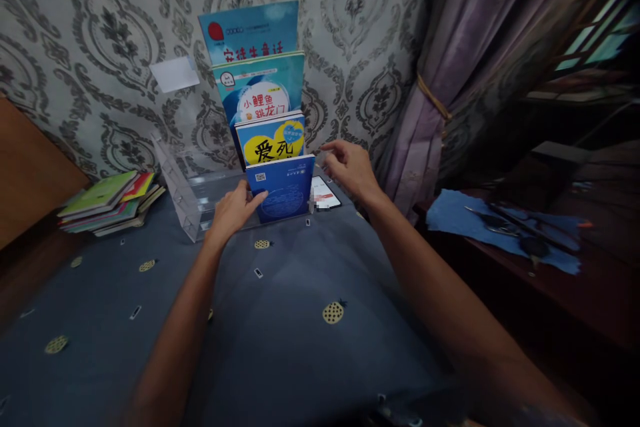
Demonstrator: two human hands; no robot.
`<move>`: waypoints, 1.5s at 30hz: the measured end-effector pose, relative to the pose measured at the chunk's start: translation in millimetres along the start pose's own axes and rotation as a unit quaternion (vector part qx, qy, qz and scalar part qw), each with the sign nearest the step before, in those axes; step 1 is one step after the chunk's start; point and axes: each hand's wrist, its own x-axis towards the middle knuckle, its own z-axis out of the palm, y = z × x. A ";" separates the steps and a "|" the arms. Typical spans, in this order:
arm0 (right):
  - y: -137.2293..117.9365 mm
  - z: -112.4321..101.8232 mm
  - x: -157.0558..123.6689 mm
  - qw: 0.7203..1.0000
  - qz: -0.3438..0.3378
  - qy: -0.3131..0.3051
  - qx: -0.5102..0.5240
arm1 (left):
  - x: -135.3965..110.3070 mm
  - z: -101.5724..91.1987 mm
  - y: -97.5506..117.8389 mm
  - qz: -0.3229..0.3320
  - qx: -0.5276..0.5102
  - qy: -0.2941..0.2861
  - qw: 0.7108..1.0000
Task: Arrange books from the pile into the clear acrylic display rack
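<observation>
A dark blue book [281, 193] with a QR code stands upright at the front of a clear plastic book rack [200, 197]. My left hand [234, 211] grips its lower left edge, thumb across the cover and the other fingers partly hidden. Behind it rise a yellow-and-blue book [273, 141], a teal book [260, 90] and a taller blue book [250, 30], in stepped rows. Right of the books, my right hand [351, 170] hovers with bent fingers held apart and no object visible in it. Its fingertips are near the rack's right side; whether they touch is unclear.
A phone-like device [325, 192] with a lit screen lies beside the rack. Several thin books [107, 203] are stacked at the left. On the dark side table [505, 280] at right, tools lie on a blue cloth [450, 213]. A patterned wall [355, 33] and purple curtain [425, 127] stand behind.
</observation>
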 end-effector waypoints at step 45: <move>-88.5 121.9 -158.3 0.855 -0.180 -0.477 0.096 | 16.2 -130.7 -329.3 -0.310 0.254 -0.002 0.916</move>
